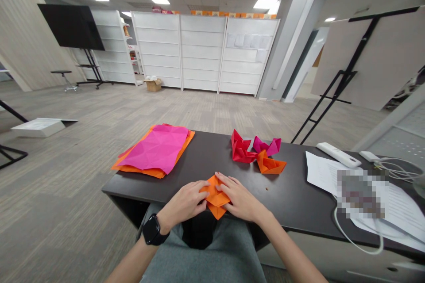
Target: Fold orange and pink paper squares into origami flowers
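Note:
A folded piece of orange origami paper (217, 199) lies at the front edge of the dark desk, its lower corner pointing toward me. My left hand (187, 199), with a black watch on the wrist, grips its left side between fingers and thumb. From the other side, my right hand (241, 196) presses on its upper right part, fingers bent over the paper and covering some of the folds. Beyond my right hand sit a red folded paper boat (241, 148), a magenta one (267, 146) and an orange one (270, 164).
A stack of creased magenta and orange sheets (159, 146) lies on the desk's left end. To the right are printed papers (318, 170), a white power strip (338, 154) and a white cable (358, 243). The desk (292, 203) ends close to my lap.

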Demonstrator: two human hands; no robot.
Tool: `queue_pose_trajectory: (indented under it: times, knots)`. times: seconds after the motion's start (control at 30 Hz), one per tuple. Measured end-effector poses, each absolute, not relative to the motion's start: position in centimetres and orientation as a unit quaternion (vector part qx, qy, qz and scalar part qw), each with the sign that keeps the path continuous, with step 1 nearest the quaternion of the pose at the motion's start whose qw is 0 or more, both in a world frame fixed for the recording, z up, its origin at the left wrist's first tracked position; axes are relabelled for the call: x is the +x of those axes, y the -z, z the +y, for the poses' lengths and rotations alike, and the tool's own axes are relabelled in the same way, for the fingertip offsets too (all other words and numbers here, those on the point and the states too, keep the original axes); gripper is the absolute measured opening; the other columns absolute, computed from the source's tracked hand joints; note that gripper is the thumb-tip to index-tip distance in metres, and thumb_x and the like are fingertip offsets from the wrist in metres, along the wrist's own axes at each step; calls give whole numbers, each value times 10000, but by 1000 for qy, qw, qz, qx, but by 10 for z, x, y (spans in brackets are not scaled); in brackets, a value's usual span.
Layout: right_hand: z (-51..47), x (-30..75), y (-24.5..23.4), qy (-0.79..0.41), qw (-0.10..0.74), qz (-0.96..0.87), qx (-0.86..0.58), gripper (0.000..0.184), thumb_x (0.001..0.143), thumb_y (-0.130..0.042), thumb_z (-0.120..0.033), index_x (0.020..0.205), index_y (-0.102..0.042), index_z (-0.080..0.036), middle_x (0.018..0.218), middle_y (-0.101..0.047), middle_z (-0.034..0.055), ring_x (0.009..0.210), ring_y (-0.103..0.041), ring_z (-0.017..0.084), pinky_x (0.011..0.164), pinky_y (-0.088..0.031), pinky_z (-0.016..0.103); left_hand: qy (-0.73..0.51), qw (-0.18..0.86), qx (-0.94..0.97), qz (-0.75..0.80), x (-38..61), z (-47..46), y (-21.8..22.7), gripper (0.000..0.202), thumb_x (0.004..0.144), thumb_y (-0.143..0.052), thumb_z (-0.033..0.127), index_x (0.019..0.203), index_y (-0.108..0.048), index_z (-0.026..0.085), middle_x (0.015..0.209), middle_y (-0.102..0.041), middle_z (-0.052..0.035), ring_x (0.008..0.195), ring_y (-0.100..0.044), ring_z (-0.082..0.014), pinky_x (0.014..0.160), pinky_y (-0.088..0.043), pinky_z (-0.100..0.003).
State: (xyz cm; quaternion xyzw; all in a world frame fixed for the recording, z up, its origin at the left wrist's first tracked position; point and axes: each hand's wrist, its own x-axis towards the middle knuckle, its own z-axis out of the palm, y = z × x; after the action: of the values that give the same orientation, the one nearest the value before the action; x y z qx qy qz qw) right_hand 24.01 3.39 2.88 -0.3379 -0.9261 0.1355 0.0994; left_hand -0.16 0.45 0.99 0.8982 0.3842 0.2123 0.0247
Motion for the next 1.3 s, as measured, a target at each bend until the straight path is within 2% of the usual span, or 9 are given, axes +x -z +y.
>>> queue_pose_trajectory:
  times: [0.1, 0.33, 0.5, 0.73, 0.97, 1.17, 1.3]
  knots:
    - [34, 239, -28, -137, 87, -923, -350, 420, 903, -517, -269, 1311, -564, -182, 1598, -290, 133, 1481, -249, 231, 1200, -199, 462, -211, 27, 901, 378, -2, 4, -11, 215, 876, -581, 110, 1057, -650, 201, 1310, -627, -68, 1217, -591, -222, 1059, -479, -370]
    - [40, 240, -28, -137, 108, -916, -361, 563, 896, -544, -314, 1436, -449, -186, 1539, -412, 123, 1428, -366, 237, 1204, -190, 488, -202, 22, 904, 376, 0, 3, -12, 241, 887, -562, 88, 1090, -634, 196, 1317, -629, -74, 1239, -585, -223, 1074, -474, -383]
    - [39, 241, -21, -93, 124, -911, -383, 495, 906, -547, -334, 1379, -520, -191, 1526, -434, 119, 1412, -388, 264, 1190, -199, 523, -202, 31, 903, 379, 0, 2, -12, 251, 896, -570, 96, 1117, -627, 200, 1332, -619, -71, 1246, -579, -219, 1080, -472, -384]
    - [33, 242, -22, -73, 126, -922, -360, 499, 897, -544, -266, 1391, -514, -202, 1533, -427, 112, 1424, -367, 266, 1191, -194, 532, -200, 31, 902, 382, 3, 3, -16, 213, 925, -555, 122, 1116, -615, 195, 1290, -643, -78, 1203, -606, -227, 1048, -488, -390]
    - [28, 245, -22, -128, 142, -915, -357, 368, 1012, -442, -331, 1345, -569, -240, 1466, -520, 86, 1391, -428, 218, 1117, -358, 445, -199, 43, 900, 386, 2, 8, -20, 151, 956, -544, 168, 1082, -620, 202, 1159, -686, -59, 1110, -642, -208, 998, -506, -360]
    - [34, 250, -15, -135, 137, -918, -348, 430, 1041, -381, -307, 1460, -442, -234, 1498, -480, 83, 1404, -409, 198, 1132, -359, 435, -197, 24, 907, 371, 0, 8, -17, 196, 948, -540, 144, 1114, -634, 188, 1223, -658, -72, 1163, -611, -220, 1026, -495, -379]
    - [29, 249, -13, -93, 172, -921, -337, 431, 1009, -425, -246, 1437, -472, -238, 1535, -423, 109, 1422, -377, 245, 1139, -354, 485, -213, 36, 904, 370, -1, 9, -20, 190, 975, -499, 157, 1088, -646, 201, 1185, -655, -69, 1150, -604, -209, 1002, -500, -351]
